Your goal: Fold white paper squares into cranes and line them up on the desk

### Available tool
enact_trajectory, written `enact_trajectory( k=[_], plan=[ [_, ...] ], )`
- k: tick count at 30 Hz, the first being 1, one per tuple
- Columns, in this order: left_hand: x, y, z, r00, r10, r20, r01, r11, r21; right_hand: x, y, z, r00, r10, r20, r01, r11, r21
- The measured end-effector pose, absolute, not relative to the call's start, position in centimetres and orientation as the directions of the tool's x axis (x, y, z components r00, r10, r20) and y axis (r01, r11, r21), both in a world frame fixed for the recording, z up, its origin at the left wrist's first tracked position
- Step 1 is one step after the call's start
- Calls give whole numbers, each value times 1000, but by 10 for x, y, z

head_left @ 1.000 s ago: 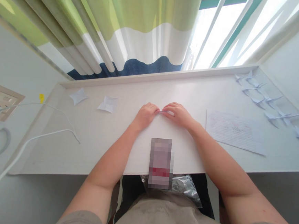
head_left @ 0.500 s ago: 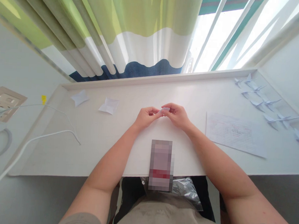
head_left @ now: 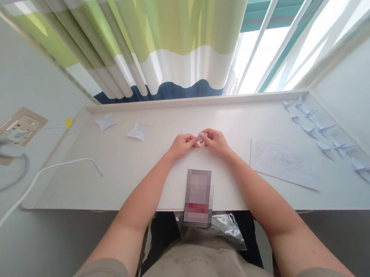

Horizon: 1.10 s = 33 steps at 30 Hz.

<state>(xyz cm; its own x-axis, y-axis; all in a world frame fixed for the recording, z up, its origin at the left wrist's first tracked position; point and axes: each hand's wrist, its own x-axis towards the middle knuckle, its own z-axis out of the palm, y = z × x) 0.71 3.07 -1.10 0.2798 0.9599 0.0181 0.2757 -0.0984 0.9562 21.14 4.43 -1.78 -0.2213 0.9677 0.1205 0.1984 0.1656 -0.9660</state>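
Note:
A small folded piece of white paper (head_left: 201, 136) is held just above the white desk (head_left: 131, 172) at its middle. My left hand (head_left: 182, 144) pinches its left side with curled fingers. My right hand (head_left: 215, 141) pinches its right side, fingers bent over it. Most of the paper is hidden between the fingertips. Both forearms reach in from the bottom of the view.
Two folded white paper pieces (head_left: 138, 131) lie at the desk's back left. A printed sheet (head_left: 282, 163) lies to the right, and several folded paper cranes (head_left: 324, 134) line the far right edge. A white cable (head_left: 57, 165) crosses the left end. Curtains (head_left: 154, 46) and a window stand behind.
Both hands lifted the small paper off the desk and drew closer together, now pinching it in the air. The camera tilted a little.

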Motion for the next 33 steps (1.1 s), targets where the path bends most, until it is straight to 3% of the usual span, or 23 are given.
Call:
enact_trajectory(
  k=[9, 23, 33],
  plan=[
    [-2, 6, -6, 232, 973, -1, 284, -67, 956, 209, 32, -5, -369, 928, 55, 199, 136, -971],
    [2, 0, 0, 361, 931, -43, 274, -62, 960, 214, 31, -5, -354, 935, 28, 112, 73, -991],
    [12, 2, 0, 337, 941, -35, 234, -48, 971, 226, 33, -1, -395, 919, 19, 85, 57, -995]
  ],
)
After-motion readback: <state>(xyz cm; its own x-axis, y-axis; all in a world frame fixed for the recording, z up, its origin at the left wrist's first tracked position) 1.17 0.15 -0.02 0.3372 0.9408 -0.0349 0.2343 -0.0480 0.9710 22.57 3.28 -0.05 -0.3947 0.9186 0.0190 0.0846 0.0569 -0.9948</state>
